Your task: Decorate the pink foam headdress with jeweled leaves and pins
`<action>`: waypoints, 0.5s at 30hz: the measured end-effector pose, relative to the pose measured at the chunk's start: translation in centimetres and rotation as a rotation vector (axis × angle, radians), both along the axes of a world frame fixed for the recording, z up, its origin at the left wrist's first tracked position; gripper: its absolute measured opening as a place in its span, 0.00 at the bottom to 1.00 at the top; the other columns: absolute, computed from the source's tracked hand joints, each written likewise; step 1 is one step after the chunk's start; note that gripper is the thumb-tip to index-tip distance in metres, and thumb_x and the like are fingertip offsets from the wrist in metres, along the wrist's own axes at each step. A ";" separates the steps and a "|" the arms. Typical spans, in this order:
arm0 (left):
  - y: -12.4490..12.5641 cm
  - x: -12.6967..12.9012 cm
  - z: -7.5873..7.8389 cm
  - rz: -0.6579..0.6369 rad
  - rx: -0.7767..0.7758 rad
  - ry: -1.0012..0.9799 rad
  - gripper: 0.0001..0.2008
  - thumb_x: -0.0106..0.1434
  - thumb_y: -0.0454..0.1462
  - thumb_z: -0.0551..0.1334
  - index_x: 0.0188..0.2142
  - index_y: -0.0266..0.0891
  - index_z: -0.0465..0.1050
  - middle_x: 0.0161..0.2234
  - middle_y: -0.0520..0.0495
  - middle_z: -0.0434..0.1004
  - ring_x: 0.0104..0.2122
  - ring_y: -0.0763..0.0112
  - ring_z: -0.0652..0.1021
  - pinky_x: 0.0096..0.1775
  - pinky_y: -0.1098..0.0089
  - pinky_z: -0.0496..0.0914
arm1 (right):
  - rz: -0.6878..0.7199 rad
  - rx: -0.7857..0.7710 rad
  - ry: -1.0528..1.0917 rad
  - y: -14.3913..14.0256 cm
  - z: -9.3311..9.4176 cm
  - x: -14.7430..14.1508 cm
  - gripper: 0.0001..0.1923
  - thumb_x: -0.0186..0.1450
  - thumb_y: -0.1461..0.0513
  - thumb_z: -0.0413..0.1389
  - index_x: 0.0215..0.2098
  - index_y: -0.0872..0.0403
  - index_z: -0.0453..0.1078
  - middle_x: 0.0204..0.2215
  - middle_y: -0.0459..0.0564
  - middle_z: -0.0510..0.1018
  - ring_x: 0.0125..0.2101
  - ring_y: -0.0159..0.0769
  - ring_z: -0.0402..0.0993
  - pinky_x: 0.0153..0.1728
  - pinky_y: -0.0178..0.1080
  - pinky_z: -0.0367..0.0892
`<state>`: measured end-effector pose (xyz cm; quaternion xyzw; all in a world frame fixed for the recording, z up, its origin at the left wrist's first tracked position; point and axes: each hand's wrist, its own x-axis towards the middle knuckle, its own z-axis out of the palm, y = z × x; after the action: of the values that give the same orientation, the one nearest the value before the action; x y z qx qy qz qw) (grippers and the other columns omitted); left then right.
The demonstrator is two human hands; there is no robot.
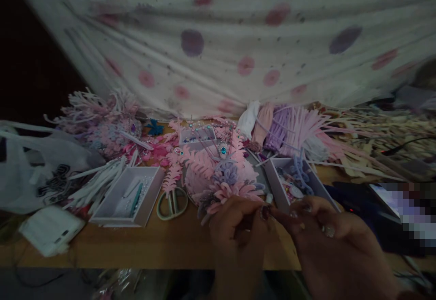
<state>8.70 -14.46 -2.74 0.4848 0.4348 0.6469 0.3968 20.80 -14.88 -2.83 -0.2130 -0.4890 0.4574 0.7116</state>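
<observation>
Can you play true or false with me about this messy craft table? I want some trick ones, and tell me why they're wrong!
1. The scissors lie beside the box with a teal stick inside. True.
2. The two hands are far apart. False: the left hand and right hand are close together.
3. The white bundle is left of the purple bundle. True.
4. The cloth behind is plain black. False: the cloth is pale with pink and purple spots.

spotted curtain (225, 41) rear | plastic bag (44, 159) left | white box-shaped device (51, 231) front-left
</observation>
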 end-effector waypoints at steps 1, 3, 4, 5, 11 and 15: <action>0.0 0.1 0.0 0.008 -0.005 -0.012 0.06 0.62 0.34 0.62 0.30 0.40 0.79 0.28 0.50 0.77 0.30 0.72 0.77 0.27 0.77 0.71 | 0.008 0.041 0.002 0.1 0.0 -0.1 0.08 0.65 0.55 0.60 0.36 0.50 0.76 0.39 0.48 0.73 0.40 0.40 0.75 0.45 0.42 0.74; 0.0 0.3 -0.1 0.023 -0.016 -0.049 0.06 0.61 0.34 0.62 0.29 0.40 0.78 0.28 0.50 0.77 0.28 0.73 0.77 0.27 0.76 0.71 | -0.002 0.063 0.023 0.3 0.1 -0.3 0.06 0.64 0.57 0.61 0.36 0.51 0.76 0.39 0.48 0.73 0.39 0.40 0.76 0.43 0.42 0.75; 0.0 0.5 -0.2 0.031 -0.019 -0.072 0.06 0.61 0.34 0.62 0.29 0.40 0.78 0.28 0.50 0.76 0.28 0.73 0.77 0.27 0.76 0.71 | -0.004 0.059 0.034 0.4 0.2 -0.4 0.06 0.64 0.57 0.61 0.35 0.51 0.76 0.38 0.48 0.73 0.38 0.39 0.76 0.42 0.41 0.75; 0.0 0.6 -0.2 0.038 -0.020 -0.093 0.06 0.62 0.34 0.62 0.29 0.40 0.77 0.28 0.51 0.76 0.27 0.74 0.76 0.27 0.76 0.70 | -0.002 0.062 0.048 0.4 0.3 -0.6 0.06 0.63 0.56 0.62 0.34 0.51 0.76 0.37 0.48 0.74 0.37 0.39 0.76 0.40 0.40 0.75; -0.2 1.1 0.0 0.028 -0.038 -0.218 0.08 0.62 0.36 0.63 0.27 0.40 0.76 0.25 0.53 0.74 0.23 0.79 0.74 0.25 0.79 0.68 | 0.028 0.038 -0.016 0.4 0.8 -1.3 0.10 0.60 0.53 0.66 0.30 0.50 0.76 0.33 0.46 0.74 0.35 0.36 0.77 0.36 0.35 0.75; -0.3 1.2 -0.1 0.002 -0.046 -0.244 0.08 0.63 0.36 0.63 0.27 0.39 0.76 0.25 0.53 0.73 0.23 0.80 0.74 0.26 0.80 0.68 | 0.067 -0.061 0.105 0.1 -0.3 -0.4 0.10 0.56 0.55 0.69 0.29 0.49 0.75 0.34 0.46 0.74 0.36 0.37 0.77 0.38 0.37 0.76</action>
<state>9.92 -14.77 -2.84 0.3931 0.3985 0.6913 0.4569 20.36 -14.79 -3.15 -0.1939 -0.4436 0.5062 0.7137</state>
